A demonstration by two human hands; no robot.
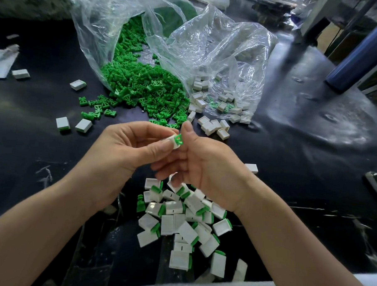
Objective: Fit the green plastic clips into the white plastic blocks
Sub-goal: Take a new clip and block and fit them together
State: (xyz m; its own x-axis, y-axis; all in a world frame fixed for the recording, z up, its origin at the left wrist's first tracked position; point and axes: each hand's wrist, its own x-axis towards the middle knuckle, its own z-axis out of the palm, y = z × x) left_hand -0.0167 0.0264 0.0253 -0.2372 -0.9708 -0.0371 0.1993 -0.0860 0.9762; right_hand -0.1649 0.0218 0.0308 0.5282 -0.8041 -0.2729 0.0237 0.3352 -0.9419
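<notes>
Green clip [178, 140] sits upright at white block's [170, 141] end; left hand [126, 153] pinches block, right hand [204, 165] clip.

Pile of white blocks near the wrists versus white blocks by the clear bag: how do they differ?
The near pile mostly shows a green clip at one edge of each block; the blocks by the bag look plain white. The near pile is heaped and overlapping; the blocks by the bag lie scattered, some inside the clear bag. Both are small white rectangular blocks on the dark table.
</notes>
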